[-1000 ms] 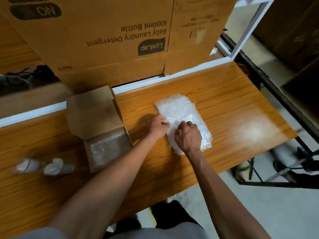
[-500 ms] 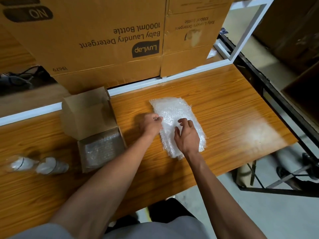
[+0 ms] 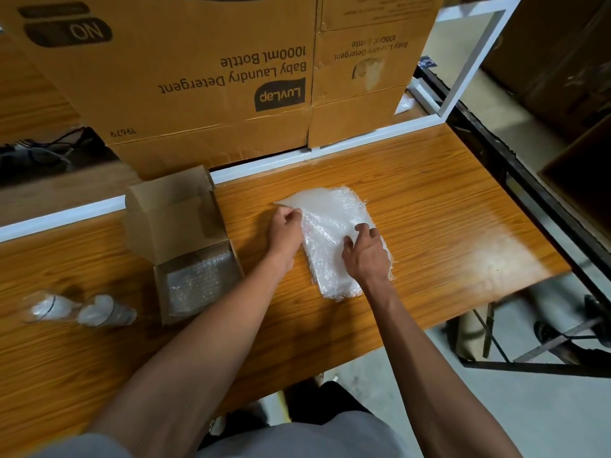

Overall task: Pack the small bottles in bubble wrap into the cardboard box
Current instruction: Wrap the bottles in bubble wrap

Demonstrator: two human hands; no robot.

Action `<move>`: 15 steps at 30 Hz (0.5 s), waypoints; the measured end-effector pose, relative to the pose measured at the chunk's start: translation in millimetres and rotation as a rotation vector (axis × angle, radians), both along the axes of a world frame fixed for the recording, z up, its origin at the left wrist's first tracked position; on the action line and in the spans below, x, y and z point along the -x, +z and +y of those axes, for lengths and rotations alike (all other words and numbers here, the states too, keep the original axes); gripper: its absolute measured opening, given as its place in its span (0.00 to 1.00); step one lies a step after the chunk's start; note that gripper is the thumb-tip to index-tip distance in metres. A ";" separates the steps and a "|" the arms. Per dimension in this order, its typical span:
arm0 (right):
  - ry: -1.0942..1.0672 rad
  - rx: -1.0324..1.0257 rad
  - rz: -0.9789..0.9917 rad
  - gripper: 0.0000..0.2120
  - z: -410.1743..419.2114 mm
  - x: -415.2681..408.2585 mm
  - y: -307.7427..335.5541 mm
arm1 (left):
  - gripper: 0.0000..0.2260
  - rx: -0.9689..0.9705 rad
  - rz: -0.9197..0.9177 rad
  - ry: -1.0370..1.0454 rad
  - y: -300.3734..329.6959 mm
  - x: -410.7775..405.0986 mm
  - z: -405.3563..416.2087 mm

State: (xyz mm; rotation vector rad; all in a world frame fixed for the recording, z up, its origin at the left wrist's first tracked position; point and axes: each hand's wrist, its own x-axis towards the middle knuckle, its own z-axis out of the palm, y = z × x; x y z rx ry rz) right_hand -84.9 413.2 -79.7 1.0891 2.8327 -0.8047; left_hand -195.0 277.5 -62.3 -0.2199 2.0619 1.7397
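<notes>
I see the left hand (image 3: 286,233) pinching the near-left corner of the top bubble wrap sheet (image 3: 317,209) and lifting it off the bubble wrap stack (image 3: 344,252), which lies flat on the wooden table (image 3: 446,226) right of centre. The right hand (image 3: 365,254) presses down on the stack, fingers spread and touching the plastic, gripping nothing that I can make out.

My worry here: the sheets cling, so the pinch may drag 2 layers up instead of 1, or the thin film may tear at the corner if the peel goes too fast. If the right hand eases off, I judge the whole stack could slide toward the far edge.

The 2 small bottles (image 3: 79,310) lie on their sides at the near left of the table, well apart from the hands, not yet wrapped. Lying down like that, they could roll if the table is bumped.

The small cardboard box (image 3: 185,239) sits open between the bottles and the stack, flap raised on its far side, with bubble wrap already lining its floor. That raised flap stands in the path from stack to bottles, and I think a sleeveless forearm sweeping left could knock it. The big LuvLap detergent cartons (image 3: 185,77) wall off the far side.
</notes>
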 end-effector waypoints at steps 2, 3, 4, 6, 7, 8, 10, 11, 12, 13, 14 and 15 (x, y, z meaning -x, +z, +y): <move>-0.007 -0.017 0.003 0.19 -0.6 -2.2 4.2 | 0.07 -0.137 -0.099 0.033 4.0 -0.6 -1.6; -0.023 -0.027 0.010 0.19 -0.9 -3.0 7.9 | 0.08 -0.196 -0.126 0.041 6.5 -0.7 -2.8; -0.042 -0.038 0.029 0.19 -0.7 -3.0 10.0 | 0.09 -0.233 -0.145 0.044 10.3 -1.0 -4.5; -0.091 -0.027 0.095 0.22 0.6 -0.9 15.0 | 0.13 -0.280 -0.184 0.041 14.5 0.2 -10.3; -0.118 0.017 0.141 0.27 1.5 0.3 18.7 | 0.16 -0.299 -0.198 0.031 15.5 0.9 -13.6; -0.132 0.105 0.192 0.32 2.2 1.5 23.8 | 0.16 -0.304 -0.201 0.012 17.5 1.5 -16.7; -0.144 0.376 0.288 0.41 3.1 2.6 37.4 | 0.15 -0.274 -0.172 -0.022 21.9 2.8 -22.7; -0.153 0.499 0.317 0.42 2.9 2.7 45.3 | 0.14 -0.247 -0.150 -0.036 24.9 2.9 -25.5; -0.151 0.599 0.335 0.41 2.9 3.0 52.8 | 0.13 -0.213 -0.126 -0.049 28.8 2.6 -28.7; -0.130 0.692 0.341 0.42 3.1 3.1 60.1 | 0.12 -0.192 -0.098 -0.060 32.9 2.2 -31.7; -0.099 0.780 0.345 0.44 3.1 3.1 64.7 | 0.11 -0.174 -0.070 -0.068 36.7 2.5 -34.7; -0.061 0.864 0.354 0.45 2.6 2.7 68.8 | 0.10 -0.164 -0.044 -0.067 40.0 2.7 -37.8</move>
